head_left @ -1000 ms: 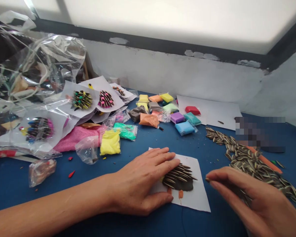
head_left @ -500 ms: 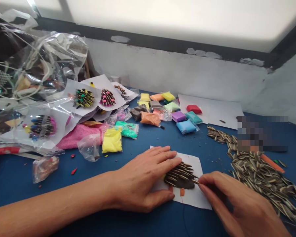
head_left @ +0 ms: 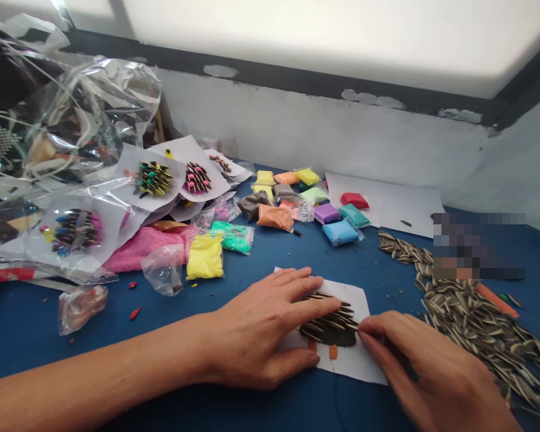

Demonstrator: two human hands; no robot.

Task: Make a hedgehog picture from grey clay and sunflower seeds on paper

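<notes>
A sheet of white paper [head_left: 362,367] carries a dark clay shape [head_left: 339,337] with rows of sunflower seeds [head_left: 326,321] stuck into its upper part. Two small orange clay pieces [head_left: 333,352] sit below the shape. My left hand [head_left: 263,333] lies spread over the paper's left side, its index finger reaching across the seeds and its thumb at the lower edge. At the right end of the clay, the thumb and index finger of my right hand [head_left: 436,366] pinch a sunflower seed, its tip against the clay. Most of that seed is hidden by the fingertips.
A pile of loose sunflower seeds [head_left: 472,327] spreads at the right. Packets of coloured clay [head_left: 274,217] lie at the back middle. Finished seed-and-clay pictures [head_left: 155,178] and clear plastic bags [head_left: 112,96] crowd the left. A wall [head_left: 297,123] closes the far side.
My right fingertips have moved slightly left, closer to the clay, with the seed. My left index finger has stretched a little farther right over the seeds.
</notes>
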